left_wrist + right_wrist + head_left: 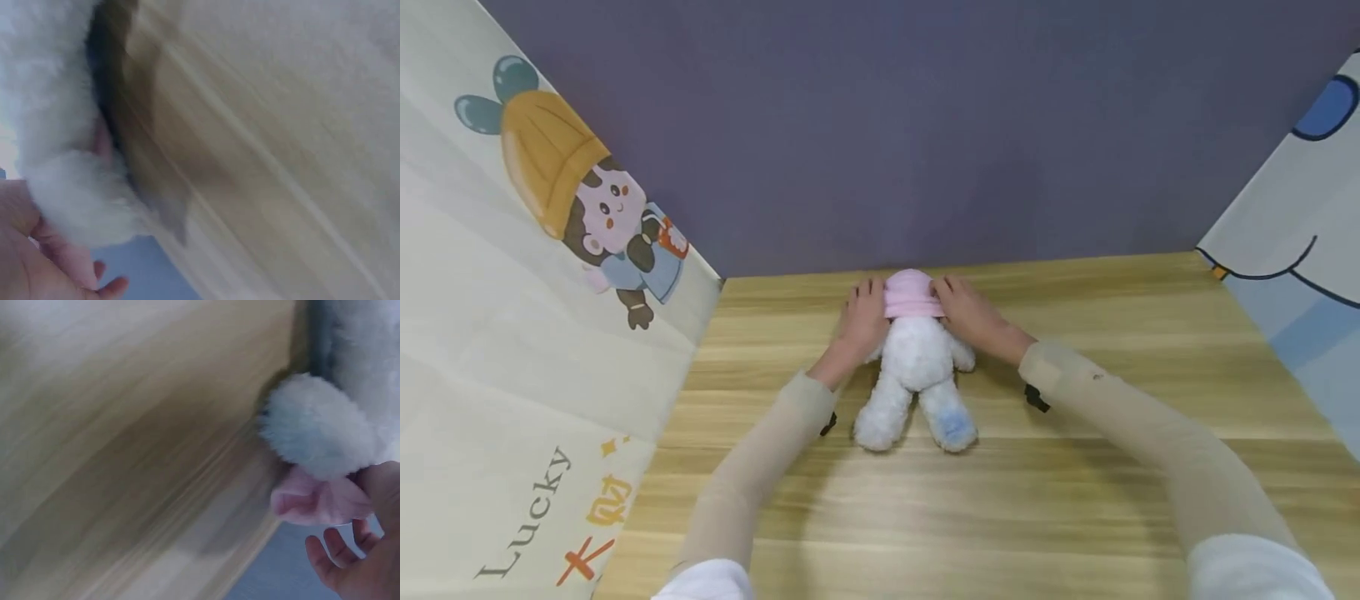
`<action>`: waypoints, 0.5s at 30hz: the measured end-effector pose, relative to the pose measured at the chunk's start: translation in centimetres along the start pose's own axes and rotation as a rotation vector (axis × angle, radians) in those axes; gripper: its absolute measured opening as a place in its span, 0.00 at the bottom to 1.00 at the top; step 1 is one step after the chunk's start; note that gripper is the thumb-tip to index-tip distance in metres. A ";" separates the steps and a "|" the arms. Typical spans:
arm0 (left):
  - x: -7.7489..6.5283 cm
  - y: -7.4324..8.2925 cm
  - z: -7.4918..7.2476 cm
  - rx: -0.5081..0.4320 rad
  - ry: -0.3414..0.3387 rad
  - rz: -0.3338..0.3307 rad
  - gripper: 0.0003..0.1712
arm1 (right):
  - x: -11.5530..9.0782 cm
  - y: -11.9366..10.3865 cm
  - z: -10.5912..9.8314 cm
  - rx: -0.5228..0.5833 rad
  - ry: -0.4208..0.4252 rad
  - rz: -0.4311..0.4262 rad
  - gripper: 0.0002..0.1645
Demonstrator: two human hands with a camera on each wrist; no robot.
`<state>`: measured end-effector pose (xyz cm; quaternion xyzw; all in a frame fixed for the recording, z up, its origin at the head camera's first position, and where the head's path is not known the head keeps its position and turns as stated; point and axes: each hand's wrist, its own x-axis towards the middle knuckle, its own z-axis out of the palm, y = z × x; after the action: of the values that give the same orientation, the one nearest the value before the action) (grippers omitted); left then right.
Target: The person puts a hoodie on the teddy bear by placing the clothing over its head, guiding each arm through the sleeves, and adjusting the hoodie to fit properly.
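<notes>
A white plush toy (917,358) lies on the wooden table with its legs toward the person, a blue patch on one foot. A pink cloth garment (912,293) covers its head end, hiding it. My left hand (867,317) grips the garment's left side. On the right side, the fingers of my right hand (966,312) pinch its edge. In the right wrist view, a loose, tube-like fold of the pink garment (319,499) hangs beside a fluffy white limb (319,428). Little of the pink shows in the left wrist view, behind white plush (81,194).
A plain grey-purple panel (925,133) stands along the table's far edge. Printed cloth hangs on both sides, with a cartoon figure (613,208) at left. The light wood table (1000,517) stretches around the toy.
</notes>
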<state>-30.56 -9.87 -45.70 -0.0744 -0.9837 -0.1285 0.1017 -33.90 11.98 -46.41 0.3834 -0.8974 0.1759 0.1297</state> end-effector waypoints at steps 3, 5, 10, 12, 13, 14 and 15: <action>-1.1 1.1 -0.6 0.051 0.060 0.087 0.21 | 0.4 -0.4 -0.5 0.061 0.035 0.044 0.24; -2.0 1.9 -0.8 0.094 0.102 0.164 0.15 | 0.5 -0.9 -1.0 0.077 0.040 0.031 0.23; -4.4 3.1 -0.9 0.081 0.090 0.293 0.09 | 0.0 -2.5 -2.1 0.101 -0.017 -0.092 0.13; -4.8 3.0 -1.2 0.001 0.030 0.281 0.15 | -0.2 -2.9 -2.4 0.119 -0.037 -0.112 0.16; -4.8 2.9 -1.5 -0.040 -0.003 0.259 0.19 | -0.2 -3.0 -2.5 0.130 -0.050 -0.106 0.20; -4.7 2.7 -1.8 -0.082 -0.034 0.236 0.24 | -0.1 -3.1 -2.6 0.140 -0.056 -0.097 0.25; -4.5 2.5 -2.2 -0.116 -0.068 0.210 0.29 | -0.1 -3.1 -2.7 0.151 -0.075 -0.075 0.31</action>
<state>-25.43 -8.62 -44.04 -0.1870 -0.9642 -0.1715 0.0769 -31.33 11.17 -43.36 0.4317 -0.8708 0.2235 0.0733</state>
